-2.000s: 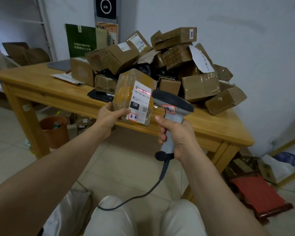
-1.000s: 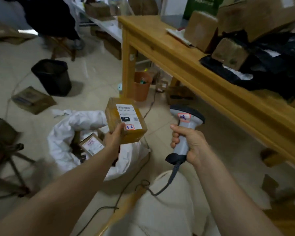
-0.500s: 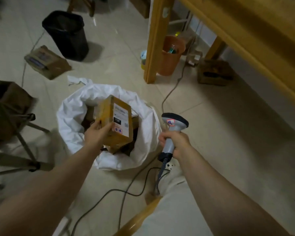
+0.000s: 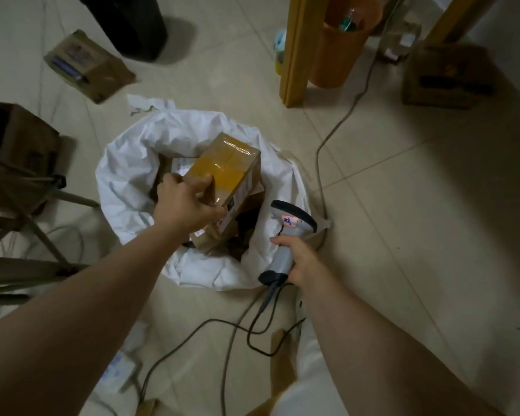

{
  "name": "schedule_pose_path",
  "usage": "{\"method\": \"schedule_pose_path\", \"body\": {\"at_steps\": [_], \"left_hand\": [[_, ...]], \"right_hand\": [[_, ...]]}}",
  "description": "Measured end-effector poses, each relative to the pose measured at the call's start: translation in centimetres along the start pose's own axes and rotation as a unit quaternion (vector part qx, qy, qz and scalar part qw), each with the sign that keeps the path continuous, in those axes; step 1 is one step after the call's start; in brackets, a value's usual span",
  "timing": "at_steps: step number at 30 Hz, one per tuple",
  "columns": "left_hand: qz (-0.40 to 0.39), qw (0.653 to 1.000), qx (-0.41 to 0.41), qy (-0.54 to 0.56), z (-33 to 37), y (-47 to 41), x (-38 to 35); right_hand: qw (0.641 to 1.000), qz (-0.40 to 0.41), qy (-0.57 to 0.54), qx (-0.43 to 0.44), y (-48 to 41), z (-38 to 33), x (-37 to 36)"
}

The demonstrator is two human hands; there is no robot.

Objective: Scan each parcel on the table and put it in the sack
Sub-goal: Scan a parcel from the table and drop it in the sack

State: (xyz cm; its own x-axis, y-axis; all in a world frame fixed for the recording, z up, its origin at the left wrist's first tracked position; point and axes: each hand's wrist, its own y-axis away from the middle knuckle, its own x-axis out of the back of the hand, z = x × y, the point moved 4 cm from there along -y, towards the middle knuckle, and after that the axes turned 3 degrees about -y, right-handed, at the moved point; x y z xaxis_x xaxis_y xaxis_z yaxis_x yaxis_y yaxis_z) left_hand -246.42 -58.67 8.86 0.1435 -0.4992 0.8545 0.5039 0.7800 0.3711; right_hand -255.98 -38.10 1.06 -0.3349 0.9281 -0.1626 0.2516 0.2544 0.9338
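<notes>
1. Pale tiled floor (image 4: 418, 211), seen from above; bare tiles lie to the right of the sack.
2. White sack (image 4: 126, 181), mouth open and rim rolled down, standing on the floor; all positions below are given relative to it.
3. Parcel (image 4: 222, 166), a brown box wrapped in clear tape, tilted over the sack's mouth with its lower end among the boxes inside. A white label runs down its right side; the print is too small to read.
4. Left hand (image 4: 183, 205), gripping the parcel's near corner, thumb on the top face and fingers curled round the edge.
5. Right hand (image 4: 297, 259), at the sack's near right rim, fingers wrapped round the handle of the scanner (image 4: 291, 223). A sticker on the scanner's head bears handwritten marks, not legible.
6. Second box (image 4: 183, 165) inside the sack, white label up, unreadable.
7. Wooden table leg (image 4: 297, 49) and orange bin (image 4: 342, 40), beyond the sack.
8. Flat cardboard packet (image 4: 87, 64) and black bin (image 4: 132, 25), beyond and left.
9. Cables (image 4: 336, 124), trailing along the sack's right side and nearer than it.
10. Folding stool (image 4: 18, 175), close to the sack's left edge.
</notes>
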Motion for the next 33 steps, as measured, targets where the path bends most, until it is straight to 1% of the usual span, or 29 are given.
{"method": "schedule_pose_path", "body": {"at_steps": [2, 4, 7, 9, 12, 15, 17, 19, 20, 22, 23, 25, 26, 27, 28, 30, 31, 32, 33], "left_hand": [[0.001, 1.0, -0.009, -0.011, 0.4, 0.2, 0.2], [0.006, 0.999, -0.026, -0.033, 0.7, 0.8, 0.9], [0.002, 0.996, -0.065, -0.067, 0.9, 1.7, 2.6], [0.003, 0.987, -0.113, -0.117, 1.3, 2.1, 3.7], [-0.019, 0.949, -0.197, -0.247, 3.7, 2.2, 4.5], [-0.083, 0.906, -0.262, -0.322, 7.5, 2.0, 3.9], [-0.128, 0.885, -0.287, -0.345, 10.0, 1.6, 2.4], [-0.14, 0.863, -0.327, -0.359, 12.2, 1.3, 0.0], [-0.141, 0.859, -0.343, -0.354, 13.0, 1.2, -1.3], [-0.148, 0.868, -0.36, -0.309, 14.1, 1.4, -4.5], [-0.148, 0.885, -0.352, -0.267, 14.4, 1.6, -5.7], [-0.137, 0.94, -0.269, -0.159, 14.4, 1.6, -7.1], [-0.128, 0.96, -0.222, -0.115, 14.1, 1.4, -7.6], [-0.136, 0.968, -0.187, -0.093, 13.6, 1.3, -8.3], [-0.173, 0.965, -0.175, -0.091, 13.3, 1.4, -9.2], [-0.286, 0.933, -0.188, -0.116, 13.0, 2.6, -11.5], [-0.327, 0.917, -0.19, -0.125, 13.1, 3.4, -12.4], [-0.349, 0.909, -0.192, -0.123, 13.4, 4.0, -13.0], [-0.352, 0.91, -0.191, -0.108, 13.7, 4.4, -13.2]], "right_hand": [[1.0, 0.006, -0.013, 0.007, -0.3, -0.1, -0.1], [0.998, 0.011, -0.045, 0.033, -0.2, -0.8, -0.2], [0.988, 0.081, -0.084, 0.104, 1.0, -2.9, 0.6], [0.978, 0.119, -0.083, 0.149, 2.7, -4.5, 1.1], [0.965, 0.116, -0.092, 0.215, 6.3, -6.3, 1.3], [0.954, 0.096, -0.101, 0.266, 9.7, -7.6, 1.2], [0.949, 0.085, -0.098, 0.287, 11.4, -8.1, 1.5], [0.946, 0.084, -0.093, 0.298, 12.5, -8.3, 2.3], [0.946, 0.085, -0.092, 0.3, 12.9, -8.4, 2.9], [0.946, 0.086, -0.09, 0.301, 13.4, -8.6, 4.0], [0.945, 0.089, -0.088, 0.301, 13.5, -8.8, 4.5], [0.944, 0.098, -0.087, 0.302, 13.5, -9.1, 5.7], [0.945, 0.101, -0.092, 0.298, 13.3, -9.2, 6.1], [0.946, 0.106, -0.1, 0.289, 13.2, -9.1, 6.6], [0.947, 0.113, -0.108, 0.28, 13.0, -9.0, 6.9], [0.95, 0.118, -0.11, 0.268, 12.5, -8.7, 7.3], [0.951, 0.114, -0.104, 0.267, 12.4, -8.7, 7.3], [0.953, 0.108, -0.094, 0.268, 12.3, -8.7, 7.4], [0.955, 0.102, -0.082, 0.267, 12.2, -8.9, 7.4]]}}
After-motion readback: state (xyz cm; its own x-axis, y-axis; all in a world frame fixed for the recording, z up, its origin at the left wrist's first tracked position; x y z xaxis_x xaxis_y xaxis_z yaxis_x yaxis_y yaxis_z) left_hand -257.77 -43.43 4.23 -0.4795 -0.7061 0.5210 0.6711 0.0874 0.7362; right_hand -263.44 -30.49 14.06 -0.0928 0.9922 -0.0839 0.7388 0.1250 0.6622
